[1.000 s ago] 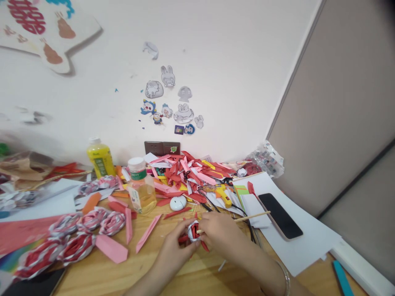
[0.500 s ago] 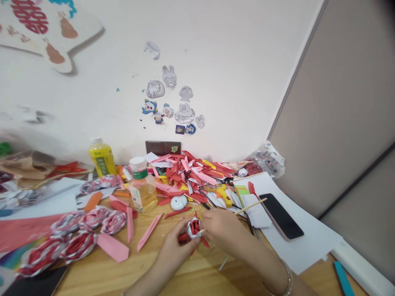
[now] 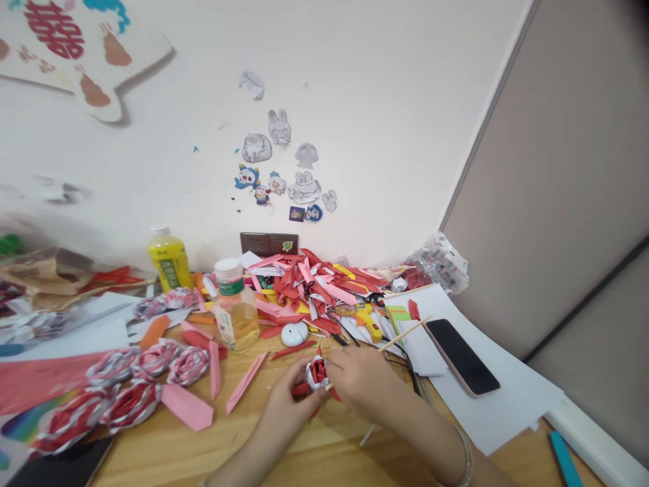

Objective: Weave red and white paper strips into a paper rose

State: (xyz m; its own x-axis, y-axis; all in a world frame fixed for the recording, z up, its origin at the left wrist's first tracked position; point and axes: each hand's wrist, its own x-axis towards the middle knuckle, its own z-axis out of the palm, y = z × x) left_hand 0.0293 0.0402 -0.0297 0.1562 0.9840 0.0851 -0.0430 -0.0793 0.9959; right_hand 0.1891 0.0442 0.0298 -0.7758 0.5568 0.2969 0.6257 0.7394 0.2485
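Note:
A small red and white folded paper flower is held above the wooden table at the lower centre. My left hand grips its left side between thumb and fingers. At its right side is my right hand, closed around a thin wooden stick that slants up to the right; the stick's lower tip shows by the flower. Red paper points stick out around the flower. A white earbud case lies just behind my hands.
Folded paper strips are heaped by the wall, with a yellow glue gun at their right. Two bottles, one clear, one yellow, stand left. Paper roses lie further left. A phone rests on white sheets.
The stick in my right hand has shifted slightly left and down at its upper end. My right hand has moved a little left against the flower.

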